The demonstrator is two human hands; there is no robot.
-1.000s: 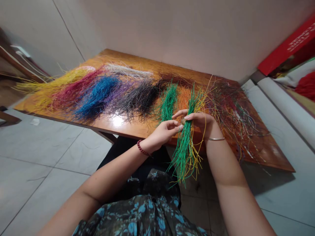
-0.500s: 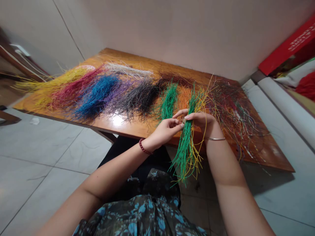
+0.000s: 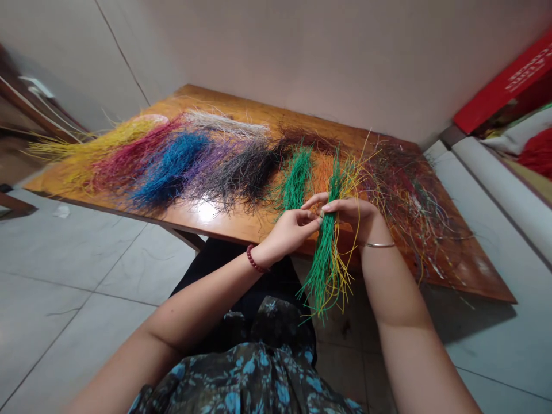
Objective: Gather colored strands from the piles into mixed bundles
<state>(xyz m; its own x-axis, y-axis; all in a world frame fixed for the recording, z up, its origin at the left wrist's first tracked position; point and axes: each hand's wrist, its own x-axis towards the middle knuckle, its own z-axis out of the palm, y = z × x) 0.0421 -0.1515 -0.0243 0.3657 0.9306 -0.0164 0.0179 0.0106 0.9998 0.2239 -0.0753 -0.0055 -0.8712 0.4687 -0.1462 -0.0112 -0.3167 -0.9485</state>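
Observation:
My right hand is closed round the middle of a bundle of thin green and yellow strands, which hangs down past the table's front edge and sticks up above the fingers. My left hand pinches at the left side of this bundle, thumb and fingertips together, touching the green strands near the right thumb. Exactly what lies between the left fingertips is too small to make out. Just behind the hands lie a green pile and an orange pile of similar strands.
On the wooden table lie yellow, blue, dark grey and white strands, among others. A mixed tangle covers its right end. A red box stands at the right. The wall borders the table's back.
Both hands keep nearly the same grip and place on the bundle. The view has shifted very slightly.

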